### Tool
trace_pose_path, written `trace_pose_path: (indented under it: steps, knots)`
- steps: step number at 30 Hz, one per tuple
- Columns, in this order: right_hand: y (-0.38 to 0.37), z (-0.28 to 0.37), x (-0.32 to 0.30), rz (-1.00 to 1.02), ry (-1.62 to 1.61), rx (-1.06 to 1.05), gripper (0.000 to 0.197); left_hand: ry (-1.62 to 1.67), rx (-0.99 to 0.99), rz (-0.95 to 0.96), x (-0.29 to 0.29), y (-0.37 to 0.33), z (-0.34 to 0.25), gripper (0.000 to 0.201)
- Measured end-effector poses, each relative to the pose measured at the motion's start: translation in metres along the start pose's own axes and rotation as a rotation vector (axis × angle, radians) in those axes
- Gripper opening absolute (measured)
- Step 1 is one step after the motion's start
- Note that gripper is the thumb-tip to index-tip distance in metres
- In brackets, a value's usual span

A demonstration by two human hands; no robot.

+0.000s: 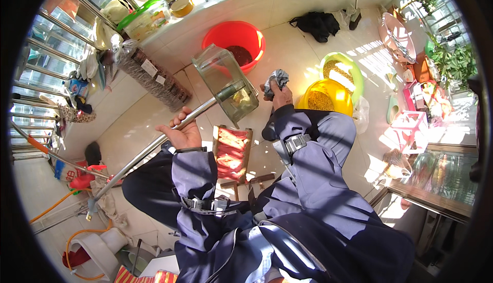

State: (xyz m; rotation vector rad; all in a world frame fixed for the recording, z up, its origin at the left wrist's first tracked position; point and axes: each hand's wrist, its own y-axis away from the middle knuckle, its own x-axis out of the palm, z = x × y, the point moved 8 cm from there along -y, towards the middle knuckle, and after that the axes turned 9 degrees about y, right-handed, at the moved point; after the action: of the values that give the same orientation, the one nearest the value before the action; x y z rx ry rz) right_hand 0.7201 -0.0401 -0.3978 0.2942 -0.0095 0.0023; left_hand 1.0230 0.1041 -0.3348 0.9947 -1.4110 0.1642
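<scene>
My left hand (185,134) is wrapped from below round the metal pole of a long-handled dustpan (209,63), its thumb pointing outward. The pan is clear, box-shaped plastic and hangs tilted in front of me; the pole slants down to the lower left. Just right of the pan, my right hand (281,98) grips a crumpled grey cloth (278,78), apart from the plastic. Below the pan stands a small folding stool (233,152) with a red patterned seat. Behind the pan is a red basin (233,32) with dark brown matter inside.
By my right knee are a yellow bowl (339,92) and a green basin (335,59), both with grain-like contents. A tall wrapped bundle (154,75) leans at left. A black bag (317,25) lies at the back. A glass-topped table (447,178) stands at right.
</scene>
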Motion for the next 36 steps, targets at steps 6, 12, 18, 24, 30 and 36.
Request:
trace_pose_path:
  steps: [6, 12, 18, 24, 30, 36]
  knots:
    - [-0.007, 0.002, 0.011, 0.078, -0.014, -0.028, 0.026, 0.023, -0.003, -0.011, -0.001, 0.001, 0.001, 0.059]
    - [-0.005, 0.013, 0.010, 0.059, -0.053, -0.033, 0.025, 0.022, 0.025, -0.001, 0.001, 0.000, -0.004, 0.058]
    - [-0.004, 0.015, 0.011, 0.078, -0.042, -0.029, 0.028, 0.028, 0.009, -0.004, 0.002, 0.003, -0.001, 0.057]
    - [-0.009, 0.012, -0.004, -0.082, -0.169, -0.101, 0.031, 0.015, 0.014, -0.010, 0.004, 0.004, -0.002, 0.057]
    - [-0.007, 0.004, 0.007, 0.080, -0.019, -0.062, 0.027, -0.007, 0.017, -0.016, 0.006, 0.007, -0.003, 0.056]
    - [0.005, 0.003, -0.020, -0.062, -0.148, -0.036, 0.027, 0.001, -0.103, 0.060, 0.015, 0.019, 0.005, 0.048]
